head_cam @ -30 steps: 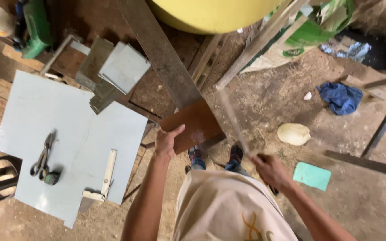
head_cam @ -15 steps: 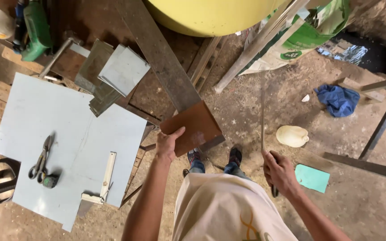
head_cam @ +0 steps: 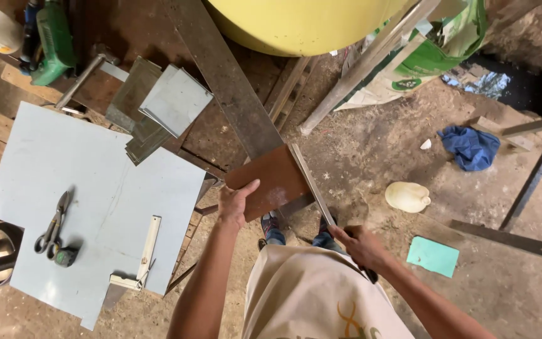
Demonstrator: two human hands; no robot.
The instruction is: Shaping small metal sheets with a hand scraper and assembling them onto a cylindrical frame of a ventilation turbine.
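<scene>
A pale grey sheet (head_cam: 89, 207) is lying on the bench, tin snips (head_cam: 51, 226) resting on it. Beside it, the left hand (head_cam: 234, 204) is gripping a rusty brown plate (head_cam: 271, 179); the right hand (head_cam: 362, 246), apart, is clasping a thin metal strip (head_cam: 312, 185) against the plate's edge.

- The left hand (head_cam: 236, 204) is raised in front of the body, forearm bare and running up from the bottom edge of the view.
- Its thumb points out to the right, with the other fingers folded under and mostly hidden; the grip is closed.
- The right hand (head_cam: 362, 246) sits lower and further right, just ahead of the torso.
- Its fingers are curled into a closed fist, knuckles facing up, thumb side toward the left hand.
- The right forearm, also bare, slants down to the lower right corner.
- The two hands are apart, not touching.
</scene>
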